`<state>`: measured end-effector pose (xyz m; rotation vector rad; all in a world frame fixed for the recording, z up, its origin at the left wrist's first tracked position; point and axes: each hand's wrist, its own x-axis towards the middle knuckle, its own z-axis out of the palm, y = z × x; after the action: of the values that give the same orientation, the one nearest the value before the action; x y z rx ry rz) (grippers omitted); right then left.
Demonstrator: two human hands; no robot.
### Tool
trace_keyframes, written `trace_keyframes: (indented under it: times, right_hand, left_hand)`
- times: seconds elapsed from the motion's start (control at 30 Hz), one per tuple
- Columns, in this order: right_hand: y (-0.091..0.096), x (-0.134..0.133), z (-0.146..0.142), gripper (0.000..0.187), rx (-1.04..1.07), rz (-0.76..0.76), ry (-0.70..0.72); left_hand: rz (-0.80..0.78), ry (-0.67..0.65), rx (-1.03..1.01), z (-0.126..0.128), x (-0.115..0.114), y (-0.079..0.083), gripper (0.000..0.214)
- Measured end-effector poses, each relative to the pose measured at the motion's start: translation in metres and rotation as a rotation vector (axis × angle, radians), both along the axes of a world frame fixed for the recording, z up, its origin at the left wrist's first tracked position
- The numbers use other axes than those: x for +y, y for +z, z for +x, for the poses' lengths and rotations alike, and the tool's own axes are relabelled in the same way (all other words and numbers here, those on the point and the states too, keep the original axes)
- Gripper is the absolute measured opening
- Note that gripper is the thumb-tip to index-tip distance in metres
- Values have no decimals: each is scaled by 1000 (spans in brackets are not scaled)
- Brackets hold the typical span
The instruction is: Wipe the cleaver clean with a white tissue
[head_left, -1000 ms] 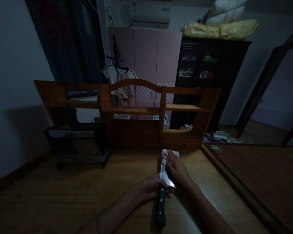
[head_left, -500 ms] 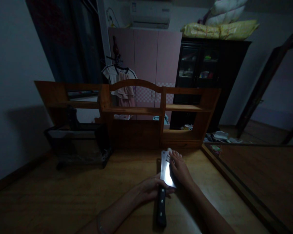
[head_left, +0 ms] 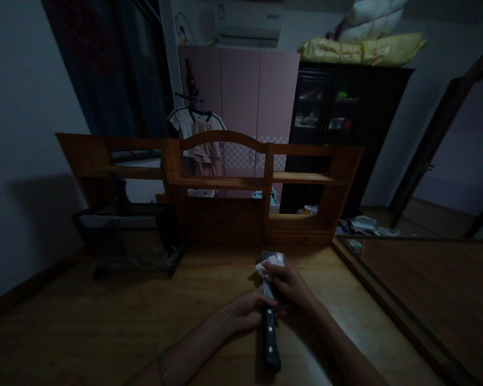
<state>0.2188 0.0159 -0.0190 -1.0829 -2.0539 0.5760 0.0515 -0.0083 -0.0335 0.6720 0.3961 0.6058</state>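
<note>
A cleaver lies along the wooden desk (head_left: pixel 104 321), its black riveted handle (head_left: pixel 271 338) pointing toward me and its steel blade (head_left: pixel 270 258) pointing away. My left hand (head_left: pixel 247 311) is closed around the top of the handle where it meets the blade. My right hand (head_left: pixel 292 285) pinches a crumpled white tissue (head_left: pixel 269 266) against the blade, which looks turned nearly edge-on. The room is very dim.
A wooden shelf unit (head_left: pixel 221 182) stands at the back of the desk. Behind it are a pink wardrobe (head_left: pixel 241 91), a dark cabinet (head_left: pixel 338 107) with bundles on top, and hanging clothes (head_left: pixel 197 134). A dark wire rack (head_left: pixel 124 230) sits at left.
The blade has turned from lying flat and shining to nearly edge-on. My right hand went from pressing flat on the blade to pinching the tissue and drew it back toward me.
</note>
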Motion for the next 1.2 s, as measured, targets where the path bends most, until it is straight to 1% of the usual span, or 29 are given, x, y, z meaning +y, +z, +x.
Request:
trace_keyframes:
  times: [0.07, 0.13, 0.27, 0.37, 0.47, 0.63, 0.7, 0.77, 0.9, 1.03, 1.2]
  right_hand:
    - [2, -1, 3, 25, 26, -36, -36]
    - [2, 1, 6, 23, 48, -21, -96]
    - [-4, 6, 14, 29, 12, 69, -289]
    - [-8, 9, 19, 34, -32, 121, -367]
    - [-9, 11, 19, 39, -58, 172, -363]
    - [-9, 12, 14, 46, -157, 191, -266]
    - [-10, 13, 12, 48, -199, 191, -248]
    - [-10, 13, 11, 48, -245, 195, -266]
    - [-14, 15, 12, 48, -293, 212, -348]
    - [-19, 18, 14, 49, -287, 212, -401]
    - [-22, 21, 18, 50, -237, 193, -445]
  left_hand:
    - [0, -9, 19, -1, 0, 0, 47]
    - [5, -10, 49, -2, 1, 0, 49]
    - [43, -51, 154, -3, 2, -1, 53]
    - [112, -85, 167, -2, 1, 1, 58]
    - [150, -107, 149, -1, 0, 2, 65]
    - [145, -101, 150, -1, 2, -1, 70]
    - [139, -97, 145, -1, 2, -1, 70]
    - [125, -92, 142, -1, 2, -1, 70]
    - [85, -78, 134, -1, 2, 1, 73]
    - [53, -58, 118, -1, 4, -2, 75]
    - [-2, -56, 99, -3, 7, -5, 69]
